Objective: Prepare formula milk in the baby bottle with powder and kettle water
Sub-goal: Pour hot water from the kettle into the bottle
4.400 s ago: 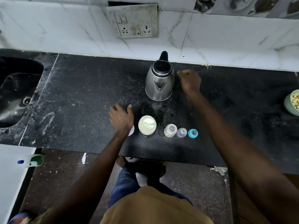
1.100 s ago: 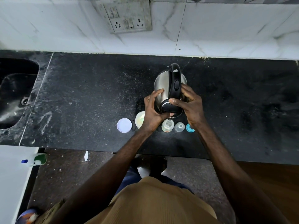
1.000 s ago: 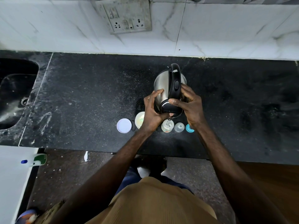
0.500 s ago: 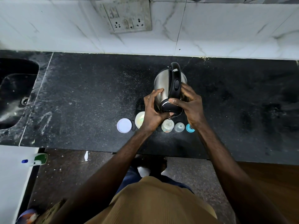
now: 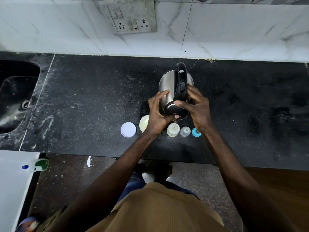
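A steel kettle (image 5: pixel 167 84) with a black handle is tipped towards me over the open baby bottle (image 5: pixel 172 130), and a thin stream of water falls from its spout into the bottle. My left hand (image 5: pixel 156 114) grips the kettle's left side. My right hand (image 5: pixel 196 106) holds its right side and lid end. The open powder tin (image 5: pixel 144 122) stands left of the bottle, partly hidden by my left wrist, with its white lid (image 5: pixel 128 129) lying further left. Right of the bottle sit a clear cap (image 5: pixel 185 131) and a blue bottle ring (image 5: pixel 195 132).
The black stone counter (image 5: pixel 93 101) ends in a front edge close to the row of items. A dark sink (image 5: pixel 15 96) lies at the far left. A socket plate (image 5: pixel 132 15) is on the tiled wall behind. A white surface with a small bottle (image 5: pixel 36 165) is lower left.
4.4 s ago the kettle stood upright on the counter and my left hand was at the white lid. Both hands now hold it tilted over the bottle. The last second shows almost no movement.
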